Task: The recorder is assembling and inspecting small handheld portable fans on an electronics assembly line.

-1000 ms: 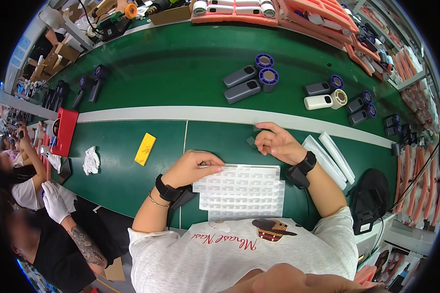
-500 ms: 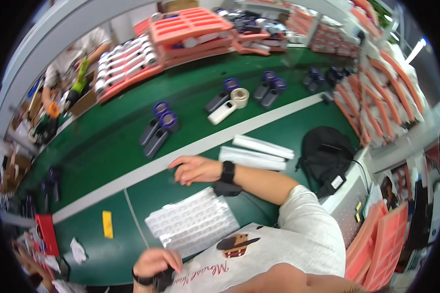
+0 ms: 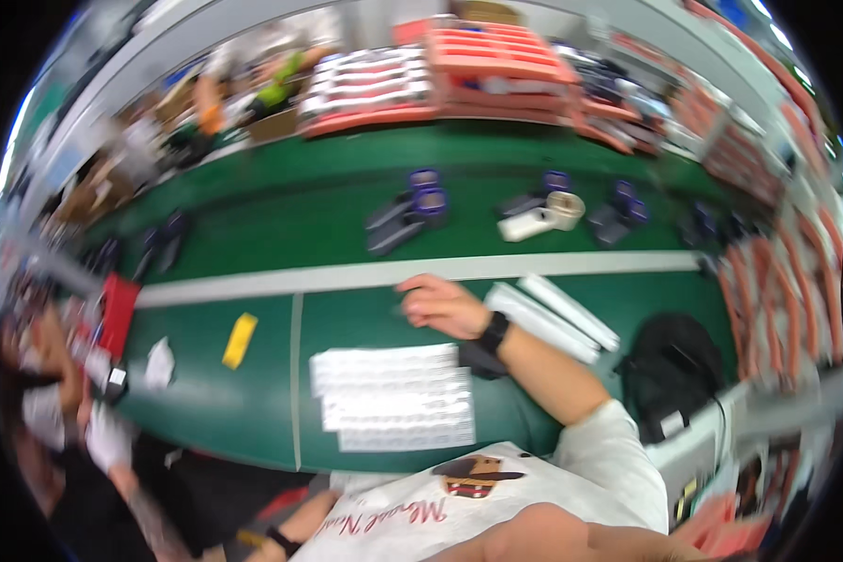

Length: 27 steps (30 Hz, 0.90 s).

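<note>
On the green table, a white cloth lies near a yellow piece and a red bin. A black bag lies at right; pink trays are stacked behind.

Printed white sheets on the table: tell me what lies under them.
The green tabletop shows around the sheets; anything directly beneath them is covered and cannot be seen.
</note>
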Motion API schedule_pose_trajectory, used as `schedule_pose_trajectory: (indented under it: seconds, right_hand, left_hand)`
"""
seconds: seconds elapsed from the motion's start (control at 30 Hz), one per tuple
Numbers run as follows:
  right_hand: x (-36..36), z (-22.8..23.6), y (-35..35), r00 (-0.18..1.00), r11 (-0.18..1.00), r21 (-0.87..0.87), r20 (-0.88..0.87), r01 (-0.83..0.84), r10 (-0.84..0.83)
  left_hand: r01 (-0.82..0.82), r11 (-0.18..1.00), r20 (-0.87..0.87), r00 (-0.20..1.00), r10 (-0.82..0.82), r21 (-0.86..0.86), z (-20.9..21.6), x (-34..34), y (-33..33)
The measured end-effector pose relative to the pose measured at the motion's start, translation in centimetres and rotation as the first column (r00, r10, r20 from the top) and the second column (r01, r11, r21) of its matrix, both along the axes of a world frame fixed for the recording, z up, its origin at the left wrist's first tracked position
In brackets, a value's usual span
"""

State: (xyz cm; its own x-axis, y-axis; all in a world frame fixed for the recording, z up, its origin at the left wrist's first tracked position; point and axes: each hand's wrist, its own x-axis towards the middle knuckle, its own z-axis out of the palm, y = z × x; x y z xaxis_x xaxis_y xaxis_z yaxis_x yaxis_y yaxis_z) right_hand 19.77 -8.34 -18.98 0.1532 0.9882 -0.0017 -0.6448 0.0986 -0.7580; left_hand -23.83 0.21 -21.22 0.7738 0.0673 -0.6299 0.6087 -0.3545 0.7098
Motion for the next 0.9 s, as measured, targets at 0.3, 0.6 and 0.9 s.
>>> schedule_pose_trajectory:
  seconds: [0.3,0.6,0.9]
  right_hand:
    - [-2.3,0.9,1.0,0.993,0.997,0.018,0.090,-0.076,0.074]
    - [-2.1,1.4,1.0,0.994,0.999,-0.044,0.106,-0.031,0.036]
    - [-2.2,1.6,1.0,0.994,0.998,-0.056,0.103,-0.021,0.026]
  left_hand:
    - [-0.097,0.973,-0.074,0.994,0.083,-0.209,1.2,-3.3,-2.8]
    - [-0.202,0.964,0.203,0.950,0.235,-0.172,0.5,-4.0,-3.1]
    - [-0.204,0.965,0.014,0.978,0.209,-0.164,0.1,-3.6,-2.0]
